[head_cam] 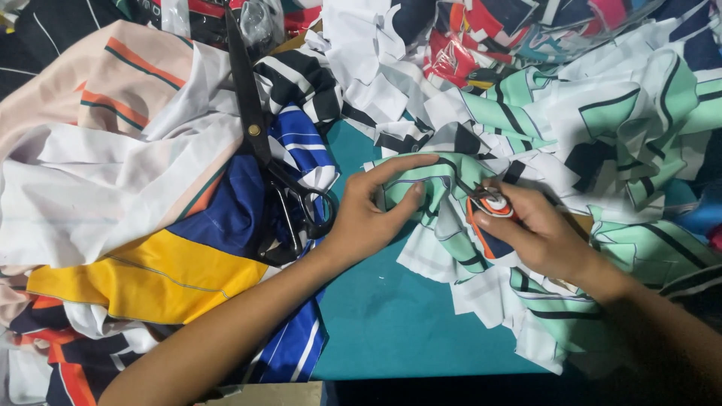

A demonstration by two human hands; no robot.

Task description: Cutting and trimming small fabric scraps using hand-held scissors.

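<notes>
Both hands' fingers (412, 197) pinch mint striped fabric (440, 188).

Left hand (368, 214): pinches a fold of the mint-green, black-striped fabric piece (429, 188).
Right hand (538, 233): holds a small orange-handled thread snip (492, 203) against that fabric.
Large black-handled scissors (263, 143): lie closed on the heaped cloth scraps, left of the hands.
Teal counter (391, 316): shows between the forearms.

A teal desk (391, 316) filled the view, its bare surface showing only in the middle and toward the near edge. Heaps of fabric scraps (113, 173) hid the rest. Beyond the near edge lay darkness. The light was even and soft.
</notes>
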